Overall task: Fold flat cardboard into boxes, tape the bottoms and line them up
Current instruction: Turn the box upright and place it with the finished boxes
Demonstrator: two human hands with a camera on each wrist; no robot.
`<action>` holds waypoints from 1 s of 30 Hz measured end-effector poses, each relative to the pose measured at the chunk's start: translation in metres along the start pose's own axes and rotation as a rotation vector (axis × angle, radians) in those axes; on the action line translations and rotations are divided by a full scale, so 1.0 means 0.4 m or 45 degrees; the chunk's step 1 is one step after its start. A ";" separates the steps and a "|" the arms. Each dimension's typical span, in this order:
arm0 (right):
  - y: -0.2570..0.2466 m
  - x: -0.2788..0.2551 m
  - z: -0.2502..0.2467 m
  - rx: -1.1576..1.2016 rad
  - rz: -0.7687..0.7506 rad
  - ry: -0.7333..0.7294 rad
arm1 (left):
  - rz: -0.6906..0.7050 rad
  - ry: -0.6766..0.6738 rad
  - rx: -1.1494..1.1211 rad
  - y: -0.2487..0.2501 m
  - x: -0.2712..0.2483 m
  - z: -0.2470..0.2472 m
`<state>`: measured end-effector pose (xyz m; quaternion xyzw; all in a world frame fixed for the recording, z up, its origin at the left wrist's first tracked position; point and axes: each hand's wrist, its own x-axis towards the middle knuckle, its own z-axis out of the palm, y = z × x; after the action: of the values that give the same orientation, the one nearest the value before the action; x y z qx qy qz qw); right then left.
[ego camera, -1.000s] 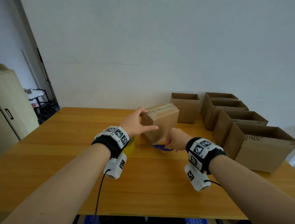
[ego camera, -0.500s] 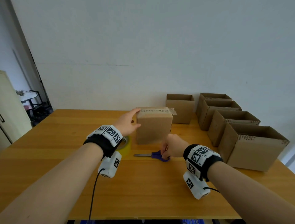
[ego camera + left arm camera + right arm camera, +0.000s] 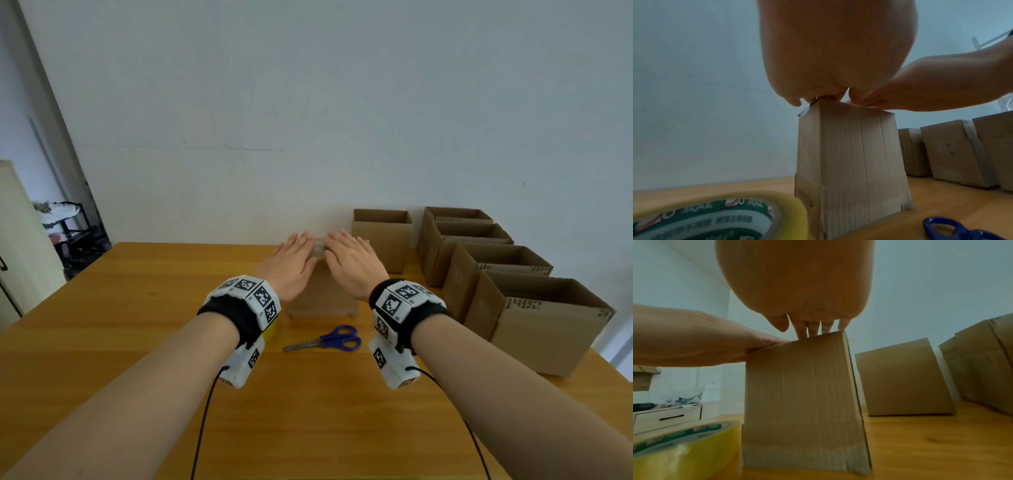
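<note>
Head: your left hand (image 3: 291, 270) and right hand (image 3: 352, 265) lie flat, fingers straight, side by side on top of the box (image 3: 323, 294); it stands mid-table (image 3: 137, 342). Scissors (image 3: 329, 339) lie just before it, open boxes (image 3: 513, 274) line the right edge.
Left wrist: fingers (image 3: 793, 100) reach the box's (image 3: 849, 162) top edge; tape (image 3: 715, 216) sits beside its base.
Right wrist: fingertips (image 3: 812, 331) press the top edge of the box (image 3: 801, 402); bare table (image 3: 931, 443) to its right.
</note>
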<state>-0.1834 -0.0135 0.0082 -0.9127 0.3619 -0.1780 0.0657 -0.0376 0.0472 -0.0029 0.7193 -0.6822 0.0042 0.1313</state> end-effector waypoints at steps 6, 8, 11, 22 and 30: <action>0.031 -0.002 0.030 -0.010 0.022 -0.009 | 0.013 0.025 -0.081 -0.006 -0.002 0.006; 0.041 -0.009 0.036 0.095 0.068 0.018 | 0.020 0.047 -0.133 -0.005 -0.007 0.008; 0.049 -0.017 0.037 0.307 0.161 0.036 | 0.013 0.060 -0.246 -0.003 -0.009 0.012; 0.073 -0.022 0.051 0.944 0.418 0.107 | -0.181 0.038 -0.610 0.022 -0.014 0.022; 0.089 -0.029 0.062 1.130 0.358 0.118 | -0.334 0.061 -0.974 0.018 -0.011 0.019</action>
<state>-0.2046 -0.0316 -0.0268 -0.7297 0.3734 -0.3455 0.4569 -0.0464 0.0498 -0.0096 0.6993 -0.5336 -0.2501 0.4046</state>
